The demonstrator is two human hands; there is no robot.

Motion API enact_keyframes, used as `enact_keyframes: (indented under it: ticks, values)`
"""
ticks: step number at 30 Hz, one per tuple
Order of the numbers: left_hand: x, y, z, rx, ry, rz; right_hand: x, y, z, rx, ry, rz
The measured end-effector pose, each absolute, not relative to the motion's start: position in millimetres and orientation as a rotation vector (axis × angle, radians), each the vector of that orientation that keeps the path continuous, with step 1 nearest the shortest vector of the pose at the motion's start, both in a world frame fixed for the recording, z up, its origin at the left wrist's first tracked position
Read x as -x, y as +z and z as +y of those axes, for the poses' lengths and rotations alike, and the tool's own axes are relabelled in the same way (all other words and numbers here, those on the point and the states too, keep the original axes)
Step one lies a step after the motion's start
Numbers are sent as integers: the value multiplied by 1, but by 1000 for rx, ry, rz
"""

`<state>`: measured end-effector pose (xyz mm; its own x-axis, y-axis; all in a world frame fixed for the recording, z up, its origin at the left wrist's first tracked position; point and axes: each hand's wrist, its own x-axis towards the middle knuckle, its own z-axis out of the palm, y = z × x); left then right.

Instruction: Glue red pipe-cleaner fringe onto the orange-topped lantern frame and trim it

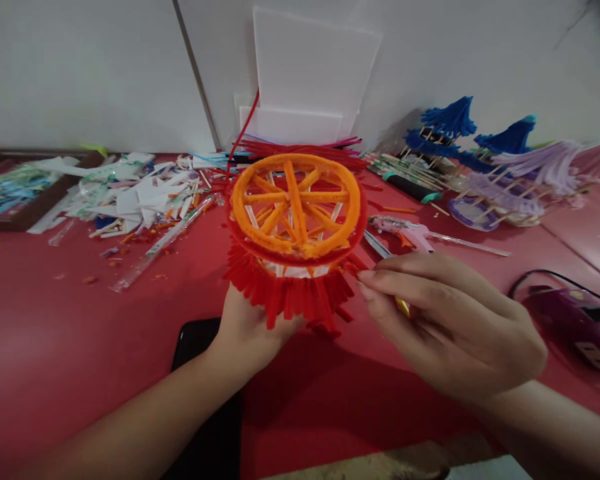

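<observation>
A craft model with an orange spoked wheel (296, 200) on top and a fringe of red pipe cleaners (300, 297) below stands in the middle of the view. My left hand (253, 333) supports it from underneath, its fingers mostly hidden behind the fringe. To the right, my right hand (445, 320) has thumb and fingers pinched together on the tip of a short red pipe cleaner (356, 265) at the model's edge. Scissors (377, 245) with open blades lie just behind that hand, partly covered by it.
Paper scraps (147, 197) and a brown tray (45, 200) lie at the left. A pink glue gun (415, 235), blue fringed models (450, 120) and lilac ones (545, 170) are at the right. A purple device (570, 327) sits far right, a black phone (195, 340) near my left arm.
</observation>
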<state>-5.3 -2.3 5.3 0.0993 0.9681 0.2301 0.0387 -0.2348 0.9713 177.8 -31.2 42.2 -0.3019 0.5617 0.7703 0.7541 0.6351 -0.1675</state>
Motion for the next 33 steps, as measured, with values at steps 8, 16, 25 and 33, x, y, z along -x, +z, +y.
enact_keyframes:
  ticks: [8,16,25,33]
  values:
    - [7,-1,-2,-1340,1205,913,-180,41,-31,966,-425,-2072]
    - [2,-1,-5,-1127,1153,742,-188,31,-28,922,-561,-2004]
    - [10,-5,-2,-1384,1088,670,-197,27,-30,872,-591,-2068]
    - [10,-9,-2,-1366,1081,651,-194,28,-26,759,-579,-2003]
